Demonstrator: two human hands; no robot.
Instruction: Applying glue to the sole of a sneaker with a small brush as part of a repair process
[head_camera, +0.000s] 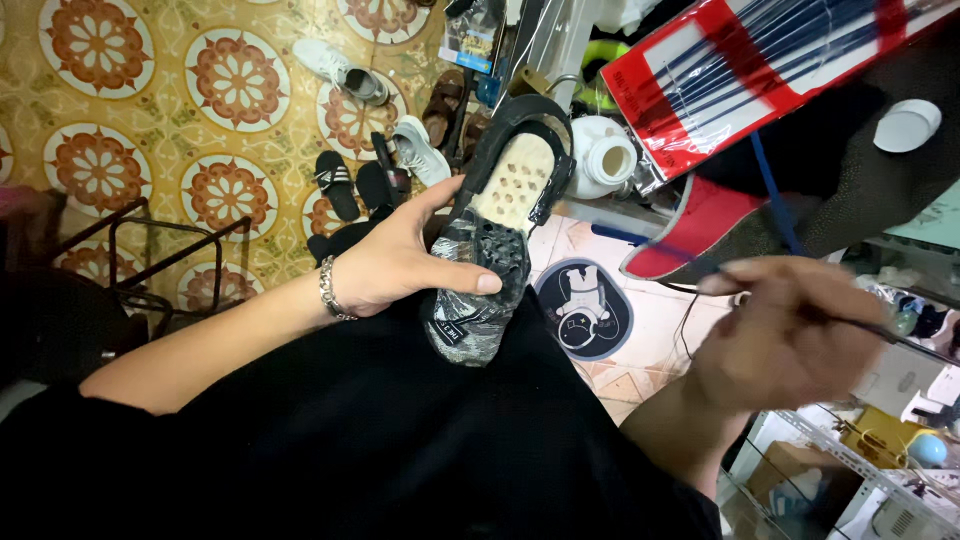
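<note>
Left hand (400, 262) clamped on black sandal (495, 235); blurred right hand (785, 335) pinching thin needle (905, 340). Could slip, pricking the thumb.

Upper left: yellow floor tiles (150, 100) with rosettes, black metal rack (150, 250) at left, shelving (850, 470) lower right, bright light.

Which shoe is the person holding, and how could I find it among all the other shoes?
Start at the black lap at the bottom, then go up to the left hand with the silver bracelet. It grips a dark clog-style sandal. Unlike the white sneakers and black slides on the patterned floor, it is off the ground, has a pale footbed with holes, and is partly wrapped in plastic.
</note>
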